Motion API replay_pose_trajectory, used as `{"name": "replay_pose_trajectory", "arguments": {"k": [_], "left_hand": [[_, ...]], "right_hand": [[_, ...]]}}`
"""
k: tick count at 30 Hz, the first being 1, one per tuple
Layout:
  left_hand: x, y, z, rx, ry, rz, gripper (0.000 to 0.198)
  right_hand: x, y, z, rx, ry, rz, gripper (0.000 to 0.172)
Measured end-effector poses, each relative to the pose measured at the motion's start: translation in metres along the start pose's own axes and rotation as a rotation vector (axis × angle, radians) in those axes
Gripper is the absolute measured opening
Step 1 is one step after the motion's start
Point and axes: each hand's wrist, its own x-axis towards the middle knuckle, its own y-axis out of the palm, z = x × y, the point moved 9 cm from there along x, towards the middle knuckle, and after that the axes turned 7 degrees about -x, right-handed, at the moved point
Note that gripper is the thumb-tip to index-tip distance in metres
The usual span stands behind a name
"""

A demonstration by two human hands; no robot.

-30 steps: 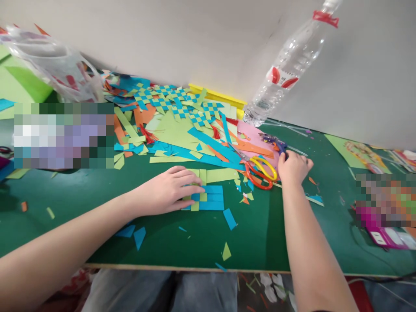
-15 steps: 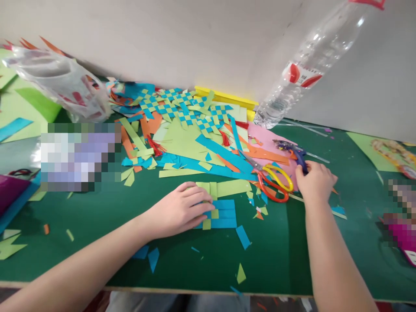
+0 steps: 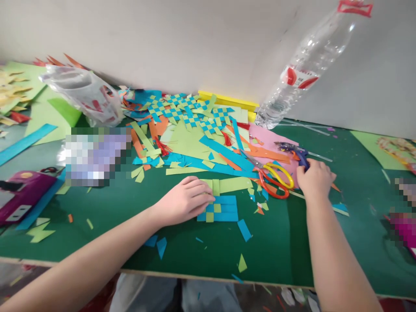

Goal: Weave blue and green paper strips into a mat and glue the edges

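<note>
My left hand point(image 3: 190, 200) lies palm down, fingers stretched, on a small woven piece of blue and light green paper strips point(image 3: 227, 209). Its fingers cover the upper left part of the weave, where a green strip point(image 3: 235, 185) sticks out to the right. At the right, the fingers of my right hand point(image 3: 316, 177) are wrapped round the handle of a dark blue glue gun point(image 3: 302, 158). The gun rests at the edge of pink paper point(image 3: 273, 138), its nozzle pointing left. Scissors point(image 3: 276, 180) with red and yellow handles lie between my hands.
Finished blue-green weaves point(image 3: 195, 110) are heaped at the back. A tilted clear bottle point(image 3: 302, 65) leans by the wall, and a bagged cup point(image 3: 89, 97) stands back left. A purple device point(image 3: 27, 195) lies at the left. Paper scraps point(image 3: 244, 229) are scattered near the front edge.
The view has shifted slightly to the left, showing more of the purple device. Both hands stay in about the same places, the right one still on the glue gun.
</note>
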Motion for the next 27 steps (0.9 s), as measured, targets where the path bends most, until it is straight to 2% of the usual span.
{"name": "replay_pose_trajectory", "arguments": {"k": [3,8,15,27], "left_hand": [[0.0,0.0,-0.003,0.015,0.031,-0.012,0.019],[0.0,-0.004,0.003,0.054,-0.014,-0.026,0.018],[-0.006,-0.011,0.014,0.084,-0.072,-0.044,0.017],[-0.008,-0.017,0.029,0.151,-0.125,-0.065,0.017]], "right_hand": [[0.001,0.003,0.001,0.01,0.011,0.033,0.042],[0.003,0.01,0.0,0.02,0.03,0.085,0.04],[0.006,0.013,-0.002,0.063,0.058,0.077,0.042],[0.005,0.007,0.001,0.099,0.085,0.068,0.04]]}}
